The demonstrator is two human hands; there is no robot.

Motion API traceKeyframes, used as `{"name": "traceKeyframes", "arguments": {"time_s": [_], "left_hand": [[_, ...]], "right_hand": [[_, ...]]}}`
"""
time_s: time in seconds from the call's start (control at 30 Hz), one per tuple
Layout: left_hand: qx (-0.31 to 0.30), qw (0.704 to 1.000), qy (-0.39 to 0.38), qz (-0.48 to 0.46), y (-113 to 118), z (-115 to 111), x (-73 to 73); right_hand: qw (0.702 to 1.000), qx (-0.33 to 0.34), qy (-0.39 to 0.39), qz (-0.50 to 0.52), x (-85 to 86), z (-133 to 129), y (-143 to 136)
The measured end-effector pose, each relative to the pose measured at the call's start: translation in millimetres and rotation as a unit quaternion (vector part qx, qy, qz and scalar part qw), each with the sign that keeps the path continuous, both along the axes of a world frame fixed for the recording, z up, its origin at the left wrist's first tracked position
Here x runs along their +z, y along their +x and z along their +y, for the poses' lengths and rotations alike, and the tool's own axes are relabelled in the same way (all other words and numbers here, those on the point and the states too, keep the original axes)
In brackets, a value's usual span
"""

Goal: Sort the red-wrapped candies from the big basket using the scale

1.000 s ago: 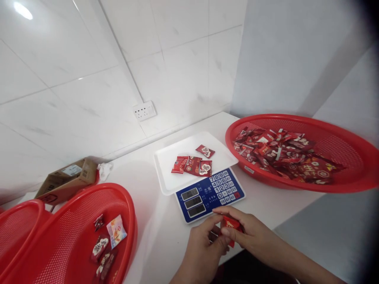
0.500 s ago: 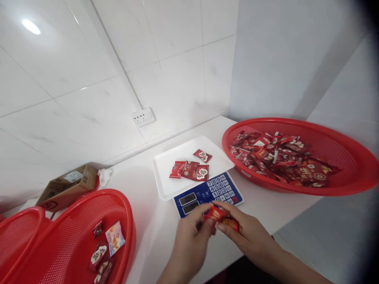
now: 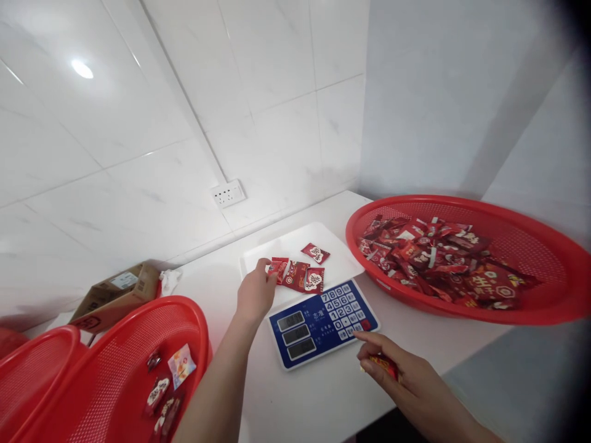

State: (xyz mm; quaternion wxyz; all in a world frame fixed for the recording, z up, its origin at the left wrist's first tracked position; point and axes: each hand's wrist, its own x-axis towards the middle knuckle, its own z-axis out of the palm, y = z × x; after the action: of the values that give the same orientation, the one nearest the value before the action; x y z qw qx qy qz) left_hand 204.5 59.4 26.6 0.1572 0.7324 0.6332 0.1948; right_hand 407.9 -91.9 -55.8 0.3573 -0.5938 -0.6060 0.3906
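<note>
A white table (image 3: pixel 295 400) supports a digital price-computing scale (image 3: pixel 323 320). A red perforated basket (image 3: pixel 526 252) stands just right of the scale; a crumpled white wad (image 3: pixel 170 281) lies rear left.

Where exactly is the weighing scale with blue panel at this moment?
In the head view, the weighing scale sits just below centre on the white table, left of the heaped red basket, near the right hand.

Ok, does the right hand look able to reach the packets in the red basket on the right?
Probably yes: nothing visible stands between the right hand and the basket, though the red packet it holds may hinder grasping.
</note>
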Motion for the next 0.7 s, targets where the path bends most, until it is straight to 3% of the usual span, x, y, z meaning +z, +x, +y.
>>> {"name": "traceKeyframes", "arguments": {"time_s": [0.2, 0.33, 0.43, 0.53, 0.6, 0.7], "left_hand": [[0.002, 0.998, 0.018, 0.054, 13.6, 24.9, -5.4], [0.003, 1.0, 0.02, 0.018, 15.2, 39.2, 0.0], [0.009, 0.996, 0.066, -0.059, 16.2, 28.7, 14.2], [-0.009, 0.979, 0.057, -0.195, 17.6, -4.3, 22.8], [-0.021, 0.893, -0.066, -0.445, 15.9, -32.2, 16.6], [-0.016, 0.747, -0.263, -0.61, 5.4, -67.3, -12.4]], "right_hand": [[1.0, 0.005, 0.002, 0.012, -5.0, -2.5, 5.0], [0.999, -0.012, 0.01, 0.038, -6.2, -2.9, 7.6], [0.995, -0.047, 0.006, 0.085, 1.3, -0.5, 13.4], [0.991, -0.083, 0.011, 0.107, 18.8, 3.8, 25.5], [0.989, -0.119, 0.028, 0.089, 33.4, 7.7, 38.5], [0.977, -0.184, 0.106, 0.014, 54.3, 16.9, 66.7]]}}
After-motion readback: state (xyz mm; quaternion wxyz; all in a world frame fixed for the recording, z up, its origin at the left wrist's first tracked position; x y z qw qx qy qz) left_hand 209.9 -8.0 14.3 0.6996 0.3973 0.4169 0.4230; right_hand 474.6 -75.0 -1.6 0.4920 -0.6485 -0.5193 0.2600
